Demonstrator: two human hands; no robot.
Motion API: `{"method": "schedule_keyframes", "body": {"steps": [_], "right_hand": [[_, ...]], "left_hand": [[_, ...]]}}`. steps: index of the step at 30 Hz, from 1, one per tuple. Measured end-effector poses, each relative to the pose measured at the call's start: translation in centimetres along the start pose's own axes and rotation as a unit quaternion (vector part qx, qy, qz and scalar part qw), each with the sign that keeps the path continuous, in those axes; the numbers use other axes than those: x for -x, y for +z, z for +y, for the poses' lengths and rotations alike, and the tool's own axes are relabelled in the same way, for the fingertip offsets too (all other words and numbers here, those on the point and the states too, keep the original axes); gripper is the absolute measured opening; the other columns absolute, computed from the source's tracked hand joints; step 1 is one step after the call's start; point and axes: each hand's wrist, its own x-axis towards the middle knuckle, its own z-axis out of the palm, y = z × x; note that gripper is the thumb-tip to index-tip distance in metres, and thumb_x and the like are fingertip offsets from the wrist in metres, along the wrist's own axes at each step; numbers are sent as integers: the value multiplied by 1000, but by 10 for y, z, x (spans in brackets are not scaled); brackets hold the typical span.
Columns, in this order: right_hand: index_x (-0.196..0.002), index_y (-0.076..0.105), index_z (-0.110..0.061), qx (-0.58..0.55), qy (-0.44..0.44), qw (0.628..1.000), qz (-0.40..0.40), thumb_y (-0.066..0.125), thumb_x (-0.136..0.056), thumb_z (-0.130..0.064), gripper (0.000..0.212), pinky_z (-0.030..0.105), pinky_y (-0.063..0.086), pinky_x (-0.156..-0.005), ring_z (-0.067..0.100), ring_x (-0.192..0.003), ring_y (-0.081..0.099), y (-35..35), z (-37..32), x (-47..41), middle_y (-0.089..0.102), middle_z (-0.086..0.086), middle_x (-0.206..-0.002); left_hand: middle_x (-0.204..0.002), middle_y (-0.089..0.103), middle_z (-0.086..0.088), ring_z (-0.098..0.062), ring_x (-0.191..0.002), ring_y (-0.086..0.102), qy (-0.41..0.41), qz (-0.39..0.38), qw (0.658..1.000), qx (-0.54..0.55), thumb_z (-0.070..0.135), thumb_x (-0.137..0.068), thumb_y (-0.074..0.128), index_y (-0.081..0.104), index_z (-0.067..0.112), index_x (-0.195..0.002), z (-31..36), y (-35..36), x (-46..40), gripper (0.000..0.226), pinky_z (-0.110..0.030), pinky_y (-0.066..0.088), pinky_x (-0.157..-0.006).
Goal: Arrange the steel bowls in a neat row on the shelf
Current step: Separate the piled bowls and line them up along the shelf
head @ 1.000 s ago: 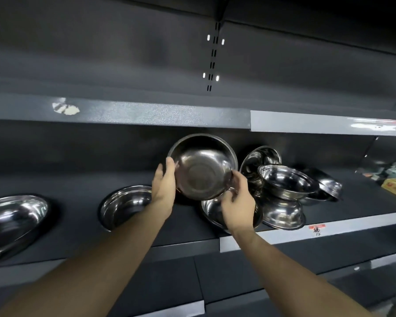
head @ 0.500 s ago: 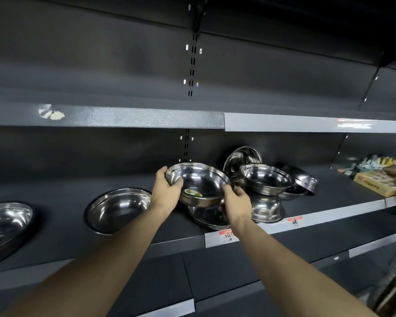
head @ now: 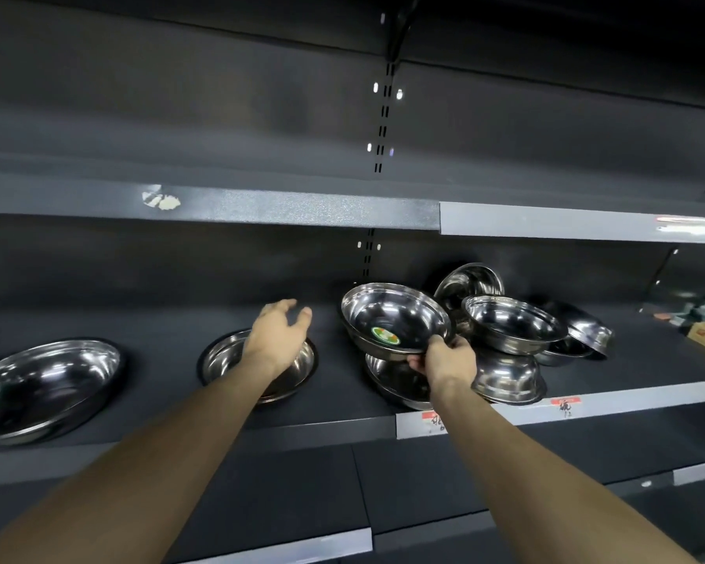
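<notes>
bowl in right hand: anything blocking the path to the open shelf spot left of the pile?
Mostly clear. The stickered bowl, pinched at its rim by the right hand, has bare shelf just to its left. Only the open left hand hovers nearby, over the next placed bowl.

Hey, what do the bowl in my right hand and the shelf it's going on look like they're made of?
The held bowl looks like polished stainless steel: its mirror-bright inside reflects the lights. The sticker in it seems to be paper. The shelf has a matte dark grey surface, probably painted metal, though the look leaves that open.
</notes>
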Motion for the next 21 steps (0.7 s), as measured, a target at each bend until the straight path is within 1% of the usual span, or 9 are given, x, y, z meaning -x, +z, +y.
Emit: {"method": "schedule_keyframes", "body": {"steps": [2,5,7,9,11,14,16,18,21], "right_hand": [[-125,58,-10,7,0,1000,-14,51,-94,-13,32,18,51,-38,12,-36,64,12,1,7,73,10,-88],[-129,56,-11,7,5,999,-38,51,-94,-11,35,18,48,-35,11,-34,62,35,5,18,71,13,-93],[-124,57,-11,12,6,998,-60,51,-94,-9,31,19,49,-36,13,-35,62,53,9,26,72,18,-100],[-116,58,-9,24,11,996,-90,50,-95,-7,23,21,52,-38,16,-40,63,72,17,34,72,20,-101],[-111,57,-6,31,24,991,-126,50,-95,-3,18,25,54,-41,20,-44,62,90,28,44,71,21,-95],[-110,58,-2,54,39,984,-165,49,-96,-1,17,31,58,-47,21,-45,61,113,43,59,67,15,-80],[-98,58,-4,73,48,980,-181,49,-96,-1,10,30,57,-44,22,-44,62,125,49,68,66,15,-80],[-88,57,-6,98,44,976,-188,48,-95,-1,13,26,53,-40,21,-41,62,134,53,76,66,16,-76],[-83,55,-8,131,42,972,-191,48,-96,-1,16,25,52,-38,22,-40,62,141,59,85,66,18,-74]], "left_hand": [[-148,42,-4,-27,-127,50,-14,18,1000,5,46,-97,46,46,20,-143,-8,-14,0,53,-43,43,-107],[-147,43,-5,-28,-124,53,-33,47,998,-11,46,-98,44,44,22,-144,-23,-36,1,52,-39,41,-107],[-146,43,-5,-27,-124,52,-46,66,997,-20,45,-99,43,44,21,-144,-35,-53,0,51,-39,39,-108],[-146,44,-6,-28,-125,52,-58,79,995,-28,44,-99,42,44,20,-143,-47,-70,-1,50,-40,39,-108],[-146,43,-7,-28,-127,50,-69,87,993,-31,43,-99,43,45,19,-143,-61,-85,-1,50,-40,39,-109],[-145,44,-9,-30,-127,50,-81,92,992,-32,40,-99,46,48,17,-140,-79,-105,0,47,-39,38,-110],[-145,45,-9,-30,-126,51,-86,89,992,-34,39,-99,46,50,17,-138,-90,-115,2,46,-38,38,-110],[-144,45,-9,-30,-125,52,-85,86,992,-32,39,-99,46,50,16,-137,-98,-122,2,45,-39,39,-109],[-143,46,-9,-28,-126,52,-77,81,993,-27,38,-99,46,51,16,-137,-105,-128,1,44,-38,39,-109]]}}
